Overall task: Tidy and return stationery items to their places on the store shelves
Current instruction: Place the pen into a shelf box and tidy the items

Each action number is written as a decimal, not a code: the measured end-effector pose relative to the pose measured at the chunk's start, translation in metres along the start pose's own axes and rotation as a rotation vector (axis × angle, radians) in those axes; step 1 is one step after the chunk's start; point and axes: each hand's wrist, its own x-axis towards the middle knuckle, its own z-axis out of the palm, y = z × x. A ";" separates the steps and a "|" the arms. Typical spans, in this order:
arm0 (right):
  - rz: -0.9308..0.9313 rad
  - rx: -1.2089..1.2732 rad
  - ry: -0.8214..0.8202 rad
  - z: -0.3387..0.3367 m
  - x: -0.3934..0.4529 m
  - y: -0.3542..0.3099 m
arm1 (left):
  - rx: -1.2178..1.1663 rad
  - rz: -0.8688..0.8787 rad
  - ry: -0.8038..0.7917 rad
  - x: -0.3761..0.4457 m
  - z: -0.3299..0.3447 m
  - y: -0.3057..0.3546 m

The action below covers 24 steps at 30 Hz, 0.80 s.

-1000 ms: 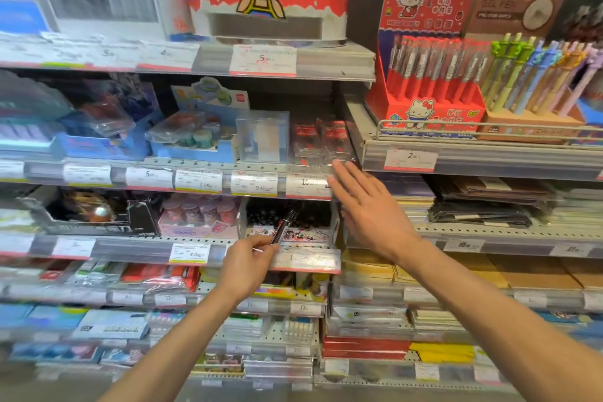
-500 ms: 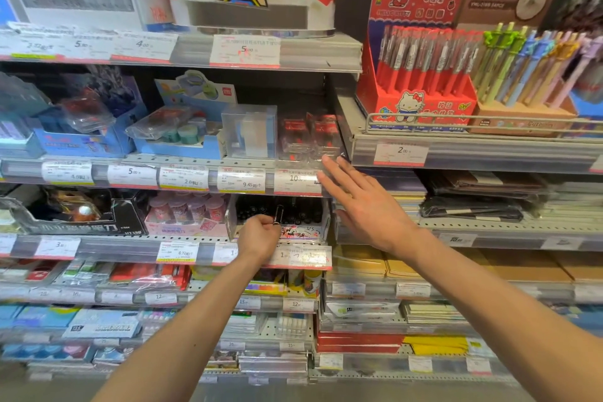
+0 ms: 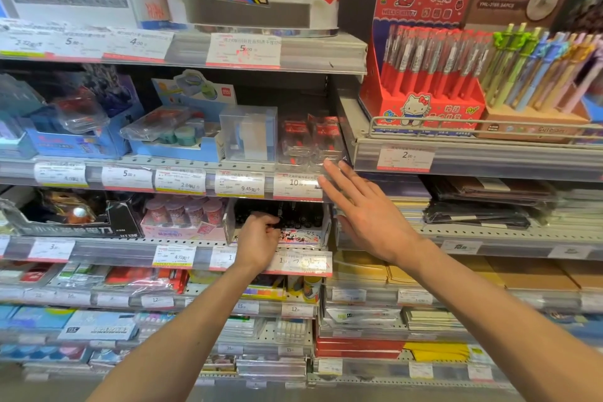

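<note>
My left hand [image 3: 257,238] reaches into a white display box [image 3: 303,237] full of black pens [image 3: 300,217] on the third shelf from the top. Its fingers are curled around the end of one black pen [image 3: 278,221] that lies among the others. My right hand [image 3: 368,215] hovers flat with its fingers spread, just right of that box. Its fingertips are next to the 10.00 price label [image 3: 295,184] on the shelf rail above. It holds nothing.
Pink cups [image 3: 186,210] stand left of the pen box. Clear packs [image 3: 310,140] sit on the shelf above. A red Hello Kitty pen display [image 3: 424,81] and pastel gel pens [image 3: 538,65] stand upper right. Notebook stacks [image 3: 483,206] fill the right shelves.
My left hand has carried the black pen up from the shelf rail into the pen box. My right hand has stayed open near the price rail.
</note>
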 end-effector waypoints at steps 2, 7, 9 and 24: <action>0.001 0.002 0.002 0.000 0.000 0.000 | 0.071 0.053 0.023 0.004 0.002 0.001; 0.001 0.005 0.007 0.003 0.000 0.001 | 0.311 0.162 0.014 0.013 0.002 0.004; 0.001 0.001 0.012 0.004 0.001 0.002 | 0.446 0.245 -0.008 0.013 0.002 0.000; 0.002 -0.005 0.054 0.009 0.001 0.002 | 0.792 0.386 -0.103 0.015 0.002 -0.001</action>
